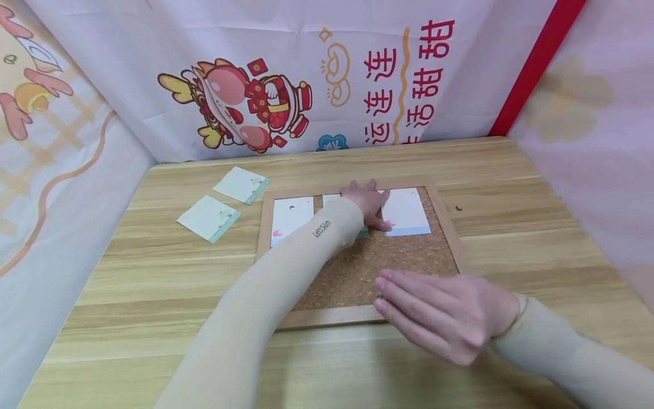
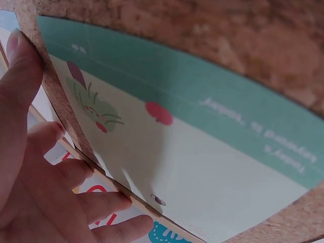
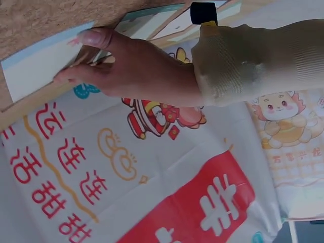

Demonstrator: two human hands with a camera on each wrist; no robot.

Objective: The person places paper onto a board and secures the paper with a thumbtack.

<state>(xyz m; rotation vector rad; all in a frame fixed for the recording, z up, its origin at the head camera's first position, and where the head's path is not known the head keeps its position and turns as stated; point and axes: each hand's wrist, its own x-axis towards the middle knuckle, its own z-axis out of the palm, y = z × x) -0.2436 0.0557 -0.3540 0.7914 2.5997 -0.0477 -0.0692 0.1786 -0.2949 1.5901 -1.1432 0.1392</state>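
My left hand (image 1: 367, 203) reaches across the framed corkboard (image 1: 352, 278), fingers spread. Its thumb presses the lower left corner of a white note card (image 1: 407, 209) with a blue band, while the other fingertips lie along the board's top edge. Beside it, partly under that hand, is a green-banded note card (image 2: 202, 152) with a tack (image 2: 158, 200) near its top edge. In front of the board's lower right, my right hand (image 1: 441, 312) pinches a small metal thumbtack (image 1: 379, 295) between its fingertips. A third white note card (image 1: 293, 218) is at the board's upper left, partly behind my left sleeve.
Two loose green-edged note cards (image 1: 208, 218) lie on the wooden table (image 1: 153, 284) left of the board. One more small tack (image 1: 458, 208) rests on the table to the right. Printed cloth (image 1: 286, 34) hangs behind and at both sides.
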